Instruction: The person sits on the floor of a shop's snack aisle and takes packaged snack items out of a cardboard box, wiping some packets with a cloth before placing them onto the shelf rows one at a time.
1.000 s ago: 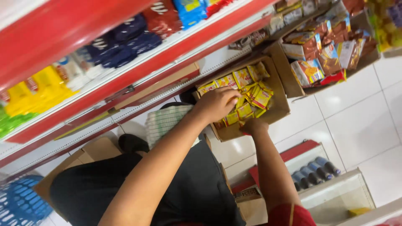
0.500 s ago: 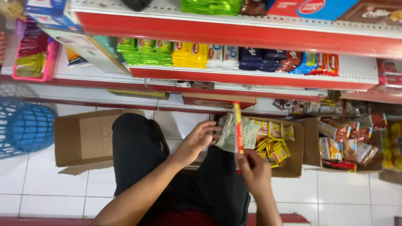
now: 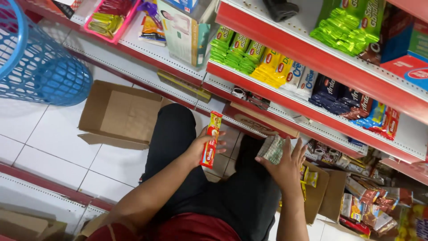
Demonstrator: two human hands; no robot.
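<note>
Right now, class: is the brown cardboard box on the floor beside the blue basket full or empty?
Empty: the cardboard box lies open, showing only bare brown inside.

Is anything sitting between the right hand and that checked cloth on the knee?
Nothing visible. The right hand lies open with its fingertips at the checked cloth on the knee, no item between them. The left hand holds the red and yellow packet apart, to the side.

Head cam; looks down, tilted; close on lap [image 3: 232, 196].

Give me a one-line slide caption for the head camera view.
Left hand holds a red-and-yellow snack pack; right hand rests near a folded checked cloth.
</note>
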